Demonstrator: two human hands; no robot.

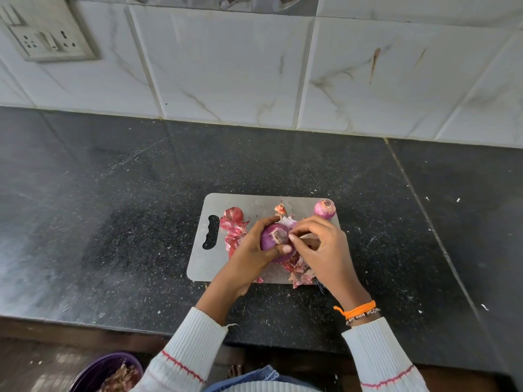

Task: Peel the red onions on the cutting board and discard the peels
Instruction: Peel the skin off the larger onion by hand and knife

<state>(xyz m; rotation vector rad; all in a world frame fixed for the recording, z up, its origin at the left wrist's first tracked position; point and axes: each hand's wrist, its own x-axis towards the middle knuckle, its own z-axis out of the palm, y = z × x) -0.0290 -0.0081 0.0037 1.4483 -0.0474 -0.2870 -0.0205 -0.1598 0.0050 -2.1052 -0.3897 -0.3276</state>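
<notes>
Onion (273, 242) was held just above the middle of the cutting board (203, 267), cut end turned up toward the camera. Left hand (252, 250) was wrapped round it, fingers behind, thumb across the near side. Right hand (319, 247) was curled, fingertips pinched at the cut end, apparently on a skin edge; the exact catch could not be resolved.

Judged step: last outer skin being lifted. Best done by catching the edge with a nail at the cut end, pulling along the layer, and turning the onion in the left hand so strips come off whole.

A second onion (325, 209), seemingly peeled, was seen at the board's far right corner. Peels (235, 224) were piled by the board's handle slot, more peel scraps (300, 274) at its near edge. A purple bin (96, 372) already holding peels stood on the floor, well below and left of the board. Discard judged still pending.
</notes>
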